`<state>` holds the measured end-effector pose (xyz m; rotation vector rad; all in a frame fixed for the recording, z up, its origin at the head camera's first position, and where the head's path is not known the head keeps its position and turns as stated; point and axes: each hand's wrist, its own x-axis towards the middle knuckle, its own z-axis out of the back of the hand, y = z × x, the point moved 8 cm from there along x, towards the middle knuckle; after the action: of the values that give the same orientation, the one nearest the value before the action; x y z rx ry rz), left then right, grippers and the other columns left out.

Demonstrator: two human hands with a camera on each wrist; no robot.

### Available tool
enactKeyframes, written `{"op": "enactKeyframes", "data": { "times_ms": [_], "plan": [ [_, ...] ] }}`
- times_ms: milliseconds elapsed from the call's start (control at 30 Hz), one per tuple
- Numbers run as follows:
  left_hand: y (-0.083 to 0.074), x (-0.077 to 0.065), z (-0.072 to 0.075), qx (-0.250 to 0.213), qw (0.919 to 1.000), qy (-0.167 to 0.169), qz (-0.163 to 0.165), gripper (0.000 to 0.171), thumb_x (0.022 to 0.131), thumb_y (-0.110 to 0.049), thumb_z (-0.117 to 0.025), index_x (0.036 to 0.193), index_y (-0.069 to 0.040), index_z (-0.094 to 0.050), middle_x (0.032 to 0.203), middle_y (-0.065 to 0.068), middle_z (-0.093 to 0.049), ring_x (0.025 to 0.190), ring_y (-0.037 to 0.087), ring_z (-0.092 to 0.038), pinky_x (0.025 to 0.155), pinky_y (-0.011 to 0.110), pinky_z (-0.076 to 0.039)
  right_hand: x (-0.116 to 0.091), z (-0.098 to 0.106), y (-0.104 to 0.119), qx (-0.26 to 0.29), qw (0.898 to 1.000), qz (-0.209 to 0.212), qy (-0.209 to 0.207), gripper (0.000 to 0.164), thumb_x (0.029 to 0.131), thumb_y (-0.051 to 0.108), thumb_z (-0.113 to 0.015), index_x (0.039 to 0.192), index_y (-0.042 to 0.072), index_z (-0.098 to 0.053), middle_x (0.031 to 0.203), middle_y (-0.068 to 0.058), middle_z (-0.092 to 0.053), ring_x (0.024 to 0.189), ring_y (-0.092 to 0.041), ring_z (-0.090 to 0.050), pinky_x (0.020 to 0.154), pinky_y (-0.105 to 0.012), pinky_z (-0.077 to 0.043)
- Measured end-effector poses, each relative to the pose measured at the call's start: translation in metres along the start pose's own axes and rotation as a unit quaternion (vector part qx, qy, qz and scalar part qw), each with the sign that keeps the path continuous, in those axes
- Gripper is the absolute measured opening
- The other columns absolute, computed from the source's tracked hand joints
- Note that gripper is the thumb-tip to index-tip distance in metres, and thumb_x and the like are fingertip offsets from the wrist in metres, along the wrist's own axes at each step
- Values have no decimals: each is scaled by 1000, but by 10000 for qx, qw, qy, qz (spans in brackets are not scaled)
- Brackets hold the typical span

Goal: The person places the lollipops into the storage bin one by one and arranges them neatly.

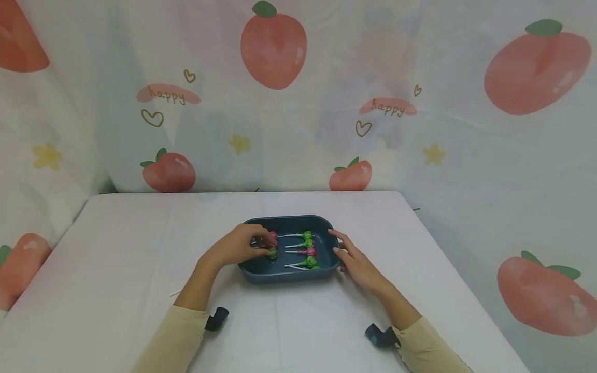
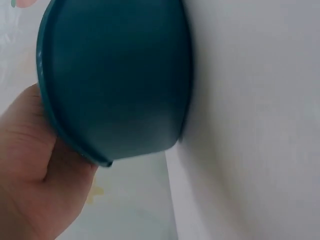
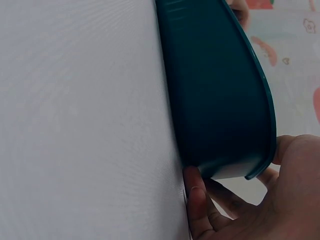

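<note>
A dark blue-green tray (image 1: pixel 290 278) sits on the table. Inside it, green-wrapped lollipops (image 1: pixel 308 262) and a pink one (image 1: pixel 310 252) lie in a column at the right, white sticks pointing left. My left hand (image 1: pixel 239 243) reaches over the left end and pinches a lollipop (image 1: pixel 273 253) with a green wrapper, beside pink wrappers partly covered by the fingers. In the left wrist view the tray wall (image 2: pixel 120 80) hides my fingertips. My right hand (image 1: pixel 361 267) holds the tray's right end, its fingertips (image 3: pixel 196 192) low against the outer wall and thumb at the rim.
A thin white stick (image 1: pixel 175 292) shows on the white tablecloth (image 1: pixel 116 248) beside my left forearm. Dark wrist cameras (image 1: pixel 217 318) stick out from both sleeves. A fruit-printed curtain (image 1: pixel 289 124) stands behind the table and along its sides.
</note>
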<state>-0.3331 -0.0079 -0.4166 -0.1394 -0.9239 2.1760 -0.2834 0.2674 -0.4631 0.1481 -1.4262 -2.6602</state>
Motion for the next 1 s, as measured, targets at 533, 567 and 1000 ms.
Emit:
{"op": "enactKeyframes", "data": {
  "times_ms": [533, 567, 1000],
  "plan": [
    [14, -46, 40, -261, 9965, -770, 174, 35, 87, -12, -85, 120, -10, -73, 111, 4, -68, 102, 24, -62, 89, 43, -55, 3, -2, -2, 0, 10000, 0, 36, 47, 113, 36, -42, 159, 36, -33, 140, -18, -51, 85, -24, -57, 79, -39, -44],
    [16, -51, 43, -204, 9960, -847, 214, 36, 87, -11, -85, 120, -9, -72, 112, 6, -68, 102, 23, -62, 88, 43, -55, 3, -2, -2, 9, 10000, 5, 42, 47, 113, 36, -42, 159, 36, -33, 141, -18, -51, 85, -25, -57, 80, -39, -44],
    [45, -106, 49, 14, 9838, -541, 1710, 36, 89, -12, -83, 123, -10, -70, 112, 6, -67, 101, 25, -60, 73, 33, -57, 4, -3, -2, 61, 10000, -32, 70, 47, 113, 34, -42, 159, 37, -33, 140, -18, -51, 88, -25, -57, 81, -39, -46]
  ]
}}
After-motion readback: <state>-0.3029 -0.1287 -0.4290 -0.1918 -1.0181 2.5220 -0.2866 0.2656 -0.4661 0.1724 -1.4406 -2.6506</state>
